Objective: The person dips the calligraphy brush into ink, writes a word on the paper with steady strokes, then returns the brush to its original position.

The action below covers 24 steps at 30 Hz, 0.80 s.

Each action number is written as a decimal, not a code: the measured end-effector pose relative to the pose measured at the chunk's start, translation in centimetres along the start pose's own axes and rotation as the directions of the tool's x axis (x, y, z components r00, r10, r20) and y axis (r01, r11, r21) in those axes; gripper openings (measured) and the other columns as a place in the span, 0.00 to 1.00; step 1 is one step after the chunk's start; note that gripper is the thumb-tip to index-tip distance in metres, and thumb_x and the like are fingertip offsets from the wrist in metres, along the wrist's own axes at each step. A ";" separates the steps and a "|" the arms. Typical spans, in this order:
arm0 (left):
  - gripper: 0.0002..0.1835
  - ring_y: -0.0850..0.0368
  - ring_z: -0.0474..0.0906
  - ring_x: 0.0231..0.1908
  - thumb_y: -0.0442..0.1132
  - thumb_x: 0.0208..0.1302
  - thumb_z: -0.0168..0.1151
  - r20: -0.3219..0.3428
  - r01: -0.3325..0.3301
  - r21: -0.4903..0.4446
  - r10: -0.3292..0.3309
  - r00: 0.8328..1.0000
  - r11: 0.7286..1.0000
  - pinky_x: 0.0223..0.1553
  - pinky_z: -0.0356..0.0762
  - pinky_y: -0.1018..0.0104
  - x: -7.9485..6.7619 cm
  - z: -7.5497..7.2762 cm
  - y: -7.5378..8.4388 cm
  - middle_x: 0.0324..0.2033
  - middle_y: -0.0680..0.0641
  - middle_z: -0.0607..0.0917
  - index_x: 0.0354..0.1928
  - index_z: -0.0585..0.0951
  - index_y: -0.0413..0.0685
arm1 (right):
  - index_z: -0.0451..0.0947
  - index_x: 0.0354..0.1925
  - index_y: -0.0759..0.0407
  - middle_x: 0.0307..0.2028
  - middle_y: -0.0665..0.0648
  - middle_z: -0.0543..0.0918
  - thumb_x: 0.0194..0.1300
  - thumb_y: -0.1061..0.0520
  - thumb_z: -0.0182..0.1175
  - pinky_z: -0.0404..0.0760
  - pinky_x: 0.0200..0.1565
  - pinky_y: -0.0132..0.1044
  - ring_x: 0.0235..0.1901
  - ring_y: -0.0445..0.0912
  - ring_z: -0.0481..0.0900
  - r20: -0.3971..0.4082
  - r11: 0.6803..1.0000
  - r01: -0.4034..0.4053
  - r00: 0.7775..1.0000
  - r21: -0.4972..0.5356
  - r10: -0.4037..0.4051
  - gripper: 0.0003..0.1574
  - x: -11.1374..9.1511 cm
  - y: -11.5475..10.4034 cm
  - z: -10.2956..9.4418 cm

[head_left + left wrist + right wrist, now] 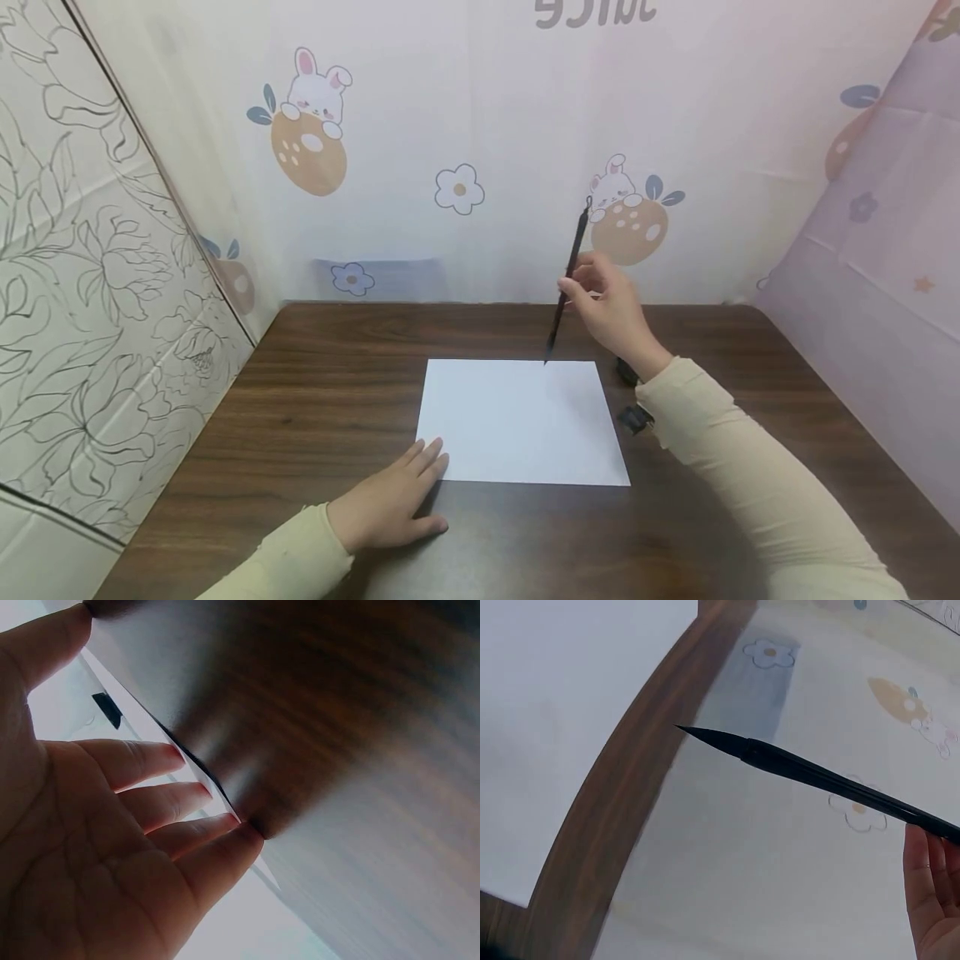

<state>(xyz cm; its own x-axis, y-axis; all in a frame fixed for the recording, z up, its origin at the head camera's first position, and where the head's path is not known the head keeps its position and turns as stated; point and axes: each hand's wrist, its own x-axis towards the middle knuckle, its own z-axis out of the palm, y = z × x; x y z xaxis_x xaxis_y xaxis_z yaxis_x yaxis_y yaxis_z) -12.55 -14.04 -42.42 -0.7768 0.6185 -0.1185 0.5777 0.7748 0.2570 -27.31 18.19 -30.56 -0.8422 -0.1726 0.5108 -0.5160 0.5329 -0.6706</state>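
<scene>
A sheet of white paper (pixel 517 425) lies on the brown wooden table (pixel 315 400) and bears no visible marks. My right hand (pixel 611 304) pinches a black calligraphy brush (pixel 576 250) around its middle, its dark pointed tip (pixel 712 739) angled down over the paper's far edge. In the right wrist view the tip looks apart from the sheet. With fingers straight, my left hand (pixel 390 504) rests at the paper's near left corner. From the left wrist view, its fingertips (pixel 199 796) touch the sheet's edge.
A dark round object (pixel 627 372), partly hidden by the right wrist, sits right of the paper. A black wrist-camera piece (pixel 636 418) shows by the right cuff. Behind the table hangs a cloth (pixel 517 108) printed with rabbits and flowers; a floral panel (pixel 97 250) stands at left.
</scene>
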 end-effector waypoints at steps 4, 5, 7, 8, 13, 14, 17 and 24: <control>0.43 0.37 0.57 0.73 0.58 0.63 0.62 0.005 0.003 0.004 -0.003 1.000 1.000 0.69 0.65 0.47 0.0 -0.1 0.1 0.74 0.39 0.60 0.72 0.63 0.39 | 0.70 0.52 0.61 0.39 0.63 0.81 0.71 0.56 0.58 0.85 0.35 0.31 0.36 0.57 0.84 0.027 0.998 0.033 0.999 0.052 -0.035 0.16 0.3 -0.3 1.6; 0.43 0.37 0.57 0.73 0.58 0.63 0.62 0.008 0.004 0.003 -0.004 1.000 1.000 0.69 0.65 0.47 0.1 -0.1 0.1 0.74 0.39 0.60 0.72 0.63 0.39 | 0.70 0.52 0.62 0.39 0.63 0.81 0.71 0.56 0.58 0.85 0.36 0.33 0.35 0.57 0.84 0.033 0.997 0.045 0.998 0.066 -0.048 0.15 0.4 -0.3 2.0; 0.43 0.37 0.57 0.73 0.58 0.63 0.62 0.012 0.006 0.001 -0.006 1.000 1.000 0.69 0.64 0.46 0.1 -0.1 0.1 0.74 0.39 0.60 0.72 0.63 0.39 | 0.70 0.51 0.61 0.38 0.63 0.81 0.71 0.57 0.58 0.86 0.37 0.37 0.35 0.57 0.85 0.052 0.994 0.055 0.997 0.092 -0.060 0.15 0.5 -0.5 2.8; 0.43 0.37 0.57 0.73 0.58 0.63 0.62 0.013 0.008 0.000 -0.008 1.000 1.000 0.69 0.64 0.46 0.1 -0.1 0.1 0.74 0.39 0.60 0.72 0.63 0.39 | 0.70 0.51 0.61 0.39 0.63 0.81 0.71 0.56 0.58 0.87 0.38 0.40 0.36 0.57 0.84 0.064 0.993 0.054 0.996 0.106 -0.061 0.15 0.6 -0.7 3.2; 0.43 0.37 0.56 0.73 0.58 0.63 0.62 0.013 0.012 -0.005 -0.012 1.000 1.000 0.69 0.64 0.46 0.1 -0.2 0.2 0.75 0.39 0.59 0.72 0.63 0.39 | 0.69 0.51 0.58 0.40 0.61 0.80 0.71 0.56 0.58 0.87 0.39 0.45 0.38 0.54 0.84 0.107 0.991 0.039 0.993 0.129 -0.053 0.14 1.0 -1.5 4.8; 0.43 0.37 0.56 0.73 0.58 0.63 0.62 0.014 0.013 -0.006 -0.013 1.000 1.000 0.69 0.64 0.46 0.1 -0.2 0.2 0.75 0.39 0.59 0.72 0.63 0.39 | 0.69 0.52 0.58 0.40 0.61 0.80 0.71 0.56 0.58 0.87 0.40 0.44 0.39 0.53 0.84 0.116 0.992 0.037 0.992 0.124 -0.052 0.14 1.1 -1.7 5.1; 0.43 0.36 0.56 0.73 0.59 0.63 0.62 0.019 0.018 -0.010 -0.018 1.000 1.000 0.69 0.64 0.45 0.1 -0.2 0.3 0.75 0.39 0.59 0.72 0.63 0.39 | 0.69 0.51 0.57 0.40 0.61 0.80 0.71 0.56 0.58 0.87 0.39 0.43 0.40 0.52 0.84 0.136 0.992 0.049 0.989 0.115 -0.065 0.14 1.3 -2.2 6.0; 0.43 0.36 0.56 0.73 0.59 0.64 0.61 0.021 0.019 -0.001 -0.019 1.000 1.000 0.69 0.64 0.45 0.1 0.0 0.2 0.75 0.39 0.59 0.72 0.63 0.39 | 0.69 0.51 0.59 0.39 0.61 0.82 0.70 0.58 0.59 0.87 0.37 0.41 0.39 0.51 0.85 0.148 0.989 0.087 0.983 0.119 -0.104 0.14 1.7 -2.8 7.7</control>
<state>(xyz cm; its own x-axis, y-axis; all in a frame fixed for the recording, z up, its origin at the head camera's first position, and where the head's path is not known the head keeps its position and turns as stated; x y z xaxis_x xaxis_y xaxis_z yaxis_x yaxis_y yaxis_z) -12.54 -13.79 -42.40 -0.7822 0.6063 -0.1435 0.5626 0.7863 0.2555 -28.48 9.99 -31.94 -0.7975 -0.3479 0.4929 -0.6024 0.4136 -0.6827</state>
